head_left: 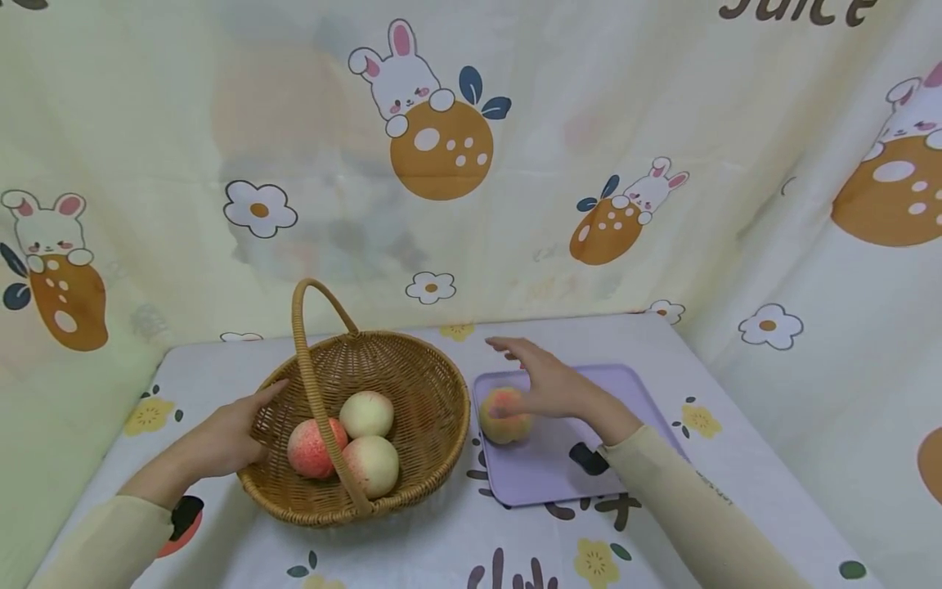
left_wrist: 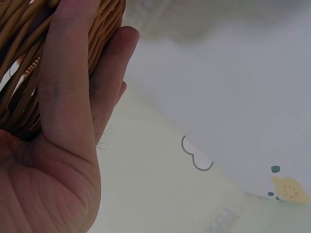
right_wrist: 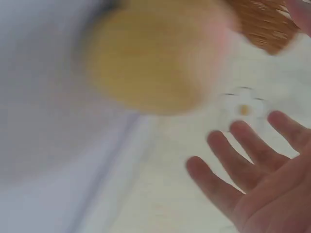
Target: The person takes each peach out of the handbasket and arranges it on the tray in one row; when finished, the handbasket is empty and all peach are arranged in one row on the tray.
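Basket (head_left: 412, 384): tan-brown woven wicker. Inside it three peaches (head_left: 346, 446), cream-yellow with pink-red blush, the leftmost reddest. Right of basket: tray (head_left: 633, 393), plain pale lilac, bearing one peach (head_left: 504, 415), yellow-orange with pink flush. Under the basket: tablecloth (head_left: 471, 540), white, printed with yellow flowers. Behind the basket: backdrop (head_left: 184, 123), cream, with white rabbits, orange spotted fruit, white daisies.

Backdrop: a pale yellow cloth (head_left: 589, 98) hung behind and to both sides, printed with rabbits, oranges and daisies.
Table: a white cloth (head_left: 441, 540) with small flowers and dark lettering covered it.
Light: soft and even, with faint shadows.
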